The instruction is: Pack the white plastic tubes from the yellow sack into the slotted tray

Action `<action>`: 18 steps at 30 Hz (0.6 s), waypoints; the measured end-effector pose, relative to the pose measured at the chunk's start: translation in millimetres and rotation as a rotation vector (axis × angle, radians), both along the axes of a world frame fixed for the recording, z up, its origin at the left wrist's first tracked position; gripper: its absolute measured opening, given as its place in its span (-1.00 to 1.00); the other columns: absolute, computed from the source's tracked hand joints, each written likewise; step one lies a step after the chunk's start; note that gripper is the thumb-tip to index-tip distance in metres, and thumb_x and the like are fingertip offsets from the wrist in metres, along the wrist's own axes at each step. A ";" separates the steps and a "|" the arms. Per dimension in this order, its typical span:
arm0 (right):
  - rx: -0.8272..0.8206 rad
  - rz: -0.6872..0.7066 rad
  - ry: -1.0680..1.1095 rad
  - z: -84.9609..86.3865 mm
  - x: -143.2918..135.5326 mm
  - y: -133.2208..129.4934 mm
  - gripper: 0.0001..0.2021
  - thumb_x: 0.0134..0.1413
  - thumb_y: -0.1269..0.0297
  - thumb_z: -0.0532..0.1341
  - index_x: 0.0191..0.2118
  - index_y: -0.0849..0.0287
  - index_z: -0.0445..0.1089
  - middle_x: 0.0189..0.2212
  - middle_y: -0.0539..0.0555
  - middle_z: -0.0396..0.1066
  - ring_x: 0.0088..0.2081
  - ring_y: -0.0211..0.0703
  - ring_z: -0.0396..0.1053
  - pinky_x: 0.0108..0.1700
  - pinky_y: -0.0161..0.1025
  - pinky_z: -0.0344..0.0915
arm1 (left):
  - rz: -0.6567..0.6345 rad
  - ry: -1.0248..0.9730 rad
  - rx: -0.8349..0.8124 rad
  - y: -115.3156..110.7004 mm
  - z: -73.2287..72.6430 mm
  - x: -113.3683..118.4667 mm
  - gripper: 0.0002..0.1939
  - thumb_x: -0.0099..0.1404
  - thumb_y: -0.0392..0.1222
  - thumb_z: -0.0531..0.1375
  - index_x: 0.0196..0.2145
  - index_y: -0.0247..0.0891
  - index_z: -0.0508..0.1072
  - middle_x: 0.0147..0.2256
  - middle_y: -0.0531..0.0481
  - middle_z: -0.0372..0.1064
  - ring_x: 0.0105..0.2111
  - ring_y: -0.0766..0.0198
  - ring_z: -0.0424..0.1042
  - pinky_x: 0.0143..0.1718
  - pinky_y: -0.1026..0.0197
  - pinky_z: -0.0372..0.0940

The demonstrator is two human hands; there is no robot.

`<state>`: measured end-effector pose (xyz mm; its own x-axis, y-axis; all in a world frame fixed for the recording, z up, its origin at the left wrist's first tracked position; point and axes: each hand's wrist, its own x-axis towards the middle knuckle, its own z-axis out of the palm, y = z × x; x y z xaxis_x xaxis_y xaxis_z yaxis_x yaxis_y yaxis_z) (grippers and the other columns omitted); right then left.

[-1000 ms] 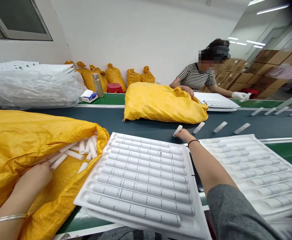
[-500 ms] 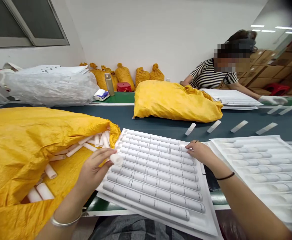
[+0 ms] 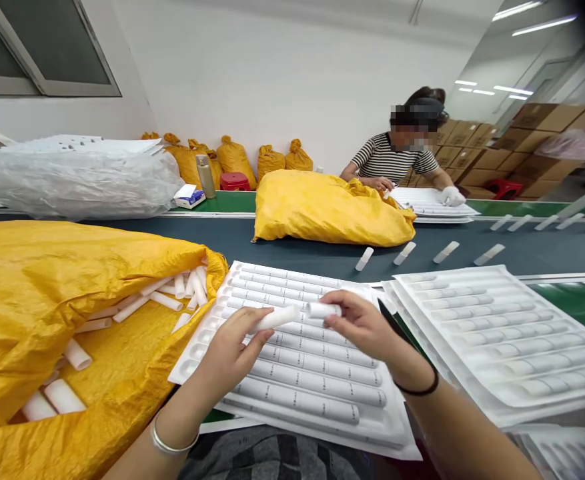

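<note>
Head view: at frame centre a white tube (image 3: 278, 317) is pinched in the left hand (image 3: 232, 350), and a shorter tube (image 3: 322, 310) is pinched in the right hand (image 3: 365, 325), their ends nearly meeting above the tray (image 3: 292, 373). An open yellow sack (image 3: 47, 300) of tubes fills the lower left. A second tray (image 3: 497, 333) lies right. Four tubes (image 3: 405, 253) sit on the belt (image 3: 232, 240) beyond, by a co-worker (image 3: 397, 160) at upper right.

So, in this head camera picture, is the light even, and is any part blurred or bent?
Head view: bright, even ceiling light, soft shadows only; the hands, left hand and right hand, and the white tubes look sharp; the conveyor belt edges curve from the wide lens; the right corners go dark and blurred; the co-worker's face is pixelated.
</note>
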<state>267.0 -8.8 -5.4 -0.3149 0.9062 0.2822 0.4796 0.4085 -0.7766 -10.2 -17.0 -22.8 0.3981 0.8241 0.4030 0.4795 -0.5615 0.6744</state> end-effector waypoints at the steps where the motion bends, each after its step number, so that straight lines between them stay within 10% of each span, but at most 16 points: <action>1: 0.006 0.042 0.074 1.3 -9.6 -7.0 -0.76 0.18 0.21 0.16 -0.06 0.14 0.31 -0.29 0.07 0.42 -0.36 -0.23 0.39 -0.34 -0.29 0.36 | -0.018 -0.002 -0.007 -0.3 0.6 2.6 -0.71 0.35 -0.21 0.09 0.03 -0.17 0.33 -0.13 -0.03 0.38 -0.10 0.26 0.34 -0.06 0.23 0.25; 8: 0.340 0.157 -0.051 10.7 -21.5 -15.0 -0.69 0.18 0.44 0.15 0.04 0.11 0.32 -0.07 0.16 0.39 -0.01 -0.10 0.35 0.02 -0.14 0.31 | -0.058 0.030 0.018 -7.5 12.3 -2.1 -0.71 0.35 -0.24 0.08 0.03 -0.21 0.34 -0.18 -0.05 0.36 -0.16 0.27 0.35 -0.13 0.23 0.27; 18: 0.285 0.191 -0.021 2.6 -31.7 -14.4 -0.71 0.20 0.39 0.15 0.04 0.07 0.27 -0.14 0.09 0.43 -0.12 -0.19 0.40 -0.09 -0.27 0.34 | -0.036 0.015 0.085 -16.4 12.6 5.2 -0.70 0.33 -0.28 0.11 0.02 -0.24 0.34 -0.17 -0.06 0.41 -0.15 0.28 0.37 -0.10 0.26 0.27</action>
